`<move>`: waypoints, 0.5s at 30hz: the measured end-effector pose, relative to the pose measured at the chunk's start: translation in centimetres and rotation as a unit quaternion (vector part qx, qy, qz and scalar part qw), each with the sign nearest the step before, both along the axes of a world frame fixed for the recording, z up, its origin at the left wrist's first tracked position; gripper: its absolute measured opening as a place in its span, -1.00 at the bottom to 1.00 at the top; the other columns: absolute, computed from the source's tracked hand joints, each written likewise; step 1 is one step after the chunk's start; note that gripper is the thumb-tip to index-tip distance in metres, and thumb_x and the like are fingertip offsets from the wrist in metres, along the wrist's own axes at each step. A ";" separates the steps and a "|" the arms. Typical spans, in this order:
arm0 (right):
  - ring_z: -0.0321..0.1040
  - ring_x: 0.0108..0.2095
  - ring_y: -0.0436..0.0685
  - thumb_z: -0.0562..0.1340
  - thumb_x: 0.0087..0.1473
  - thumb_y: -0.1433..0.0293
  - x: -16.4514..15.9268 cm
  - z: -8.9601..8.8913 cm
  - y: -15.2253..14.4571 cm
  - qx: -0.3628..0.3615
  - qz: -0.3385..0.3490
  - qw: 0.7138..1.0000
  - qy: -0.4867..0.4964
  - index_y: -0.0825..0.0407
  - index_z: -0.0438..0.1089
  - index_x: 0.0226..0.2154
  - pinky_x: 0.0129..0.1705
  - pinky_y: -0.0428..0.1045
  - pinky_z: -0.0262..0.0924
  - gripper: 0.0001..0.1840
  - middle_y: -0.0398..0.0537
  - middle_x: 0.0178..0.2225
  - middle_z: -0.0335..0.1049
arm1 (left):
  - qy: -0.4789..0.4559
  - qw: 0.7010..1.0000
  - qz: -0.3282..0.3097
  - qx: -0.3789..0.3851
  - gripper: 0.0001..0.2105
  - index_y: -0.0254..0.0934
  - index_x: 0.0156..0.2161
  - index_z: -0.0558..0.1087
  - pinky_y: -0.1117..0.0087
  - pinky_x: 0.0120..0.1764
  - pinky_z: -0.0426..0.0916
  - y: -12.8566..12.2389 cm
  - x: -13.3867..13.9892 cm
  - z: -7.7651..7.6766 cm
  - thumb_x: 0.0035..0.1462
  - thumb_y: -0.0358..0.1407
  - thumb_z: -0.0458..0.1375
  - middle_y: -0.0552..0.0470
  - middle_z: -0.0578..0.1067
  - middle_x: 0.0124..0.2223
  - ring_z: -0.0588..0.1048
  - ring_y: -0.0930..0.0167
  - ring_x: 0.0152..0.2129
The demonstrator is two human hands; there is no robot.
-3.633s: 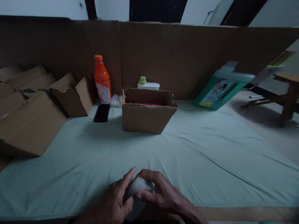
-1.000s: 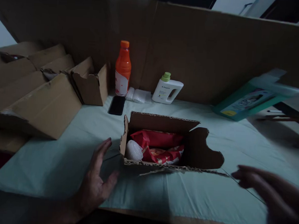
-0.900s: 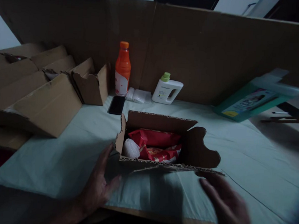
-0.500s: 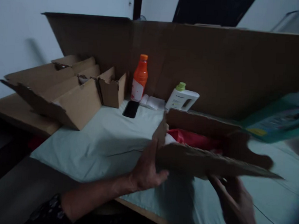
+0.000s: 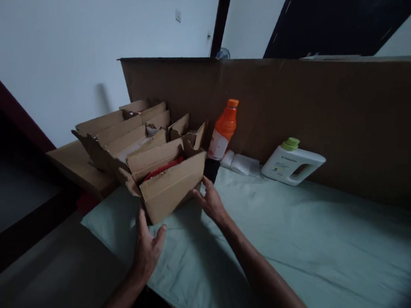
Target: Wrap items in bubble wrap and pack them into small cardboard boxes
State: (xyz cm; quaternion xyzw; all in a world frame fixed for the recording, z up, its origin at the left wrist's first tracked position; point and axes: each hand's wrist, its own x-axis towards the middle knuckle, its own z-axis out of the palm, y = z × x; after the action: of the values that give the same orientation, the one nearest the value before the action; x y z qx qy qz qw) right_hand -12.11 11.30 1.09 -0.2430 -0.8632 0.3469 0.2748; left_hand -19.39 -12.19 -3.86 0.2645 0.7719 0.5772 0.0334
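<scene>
Compared with half a second ago, the open carton [image 5: 173,188] with the red packet [image 5: 164,166] inside has been shifted leftward over the green cloth [image 5: 291,239] and is now placed right beside the other cartons [image 5: 117,131]; the phone [image 5: 211,169] is partly covered by it. The left hand [image 5: 147,248] is held low at its near left corner, thumb spread from the fingers. The right hand [image 5: 211,201] is reached across to its right end, thumb and fingers parted; whether the corner is pinched cannot be told.
</scene>
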 end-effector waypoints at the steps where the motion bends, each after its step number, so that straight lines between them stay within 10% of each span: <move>1: 0.35 0.13 0.32 0.19 0.07 0.28 -1.5 -0.9 -0.6 0.007 -0.007 1.000 -0.003 0.15 0.22 0.18 0.15 0.26 0.27 -0.37 0.29 0.14 0.37 | -0.008 1.000 0.009 0.006 -0.25 -0.29 0.40 -0.13 -0.05 0.32 0.05 0.1 -0.5 -0.2 0.25 -0.15 0.12 -0.35 0.12 0.37 0.17 0.08 0.32; 7: 0.14 0.30 0.36 0.24 0.01 0.39 -3.9 -4.9 -5.0 0.050 0.022 0.997 -0.051 0.14 0.12 0.30 0.28 0.27 0.11 -0.21 0.30 0.31 0.17 | -0.038 0.999 -0.006 0.034 -0.26 -0.19 0.43 -0.19 0.05 0.34 0.08 1.7 -1.4 -0.6 0.28 -0.16 0.09 -0.25 0.07 0.41 0.12 0.14 0.36; 15: 0.11 0.31 0.37 0.26 0.07 0.38 -6.6 -3.1 -4.6 0.088 0.031 0.981 -0.168 0.20 0.04 0.36 0.29 0.28 -0.01 -0.15 0.34 0.34 0.12 | -0.119 0.992 -0.026 0.016 -0.21 -0.13 0.44 -0.23 0.12 0.11 0.43 2.5 -2.5 -0.8 0.26 -0.13 0.10 -0.26 -0.04 0.46 0.19 0.06 0.33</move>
State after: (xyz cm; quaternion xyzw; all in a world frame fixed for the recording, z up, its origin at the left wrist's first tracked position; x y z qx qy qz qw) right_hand -18.66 6.71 -1.99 -0.2459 -0.9313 0.2325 0.1350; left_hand -21.89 -9.71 -4.70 0.2145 0.7456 0.6160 0.1362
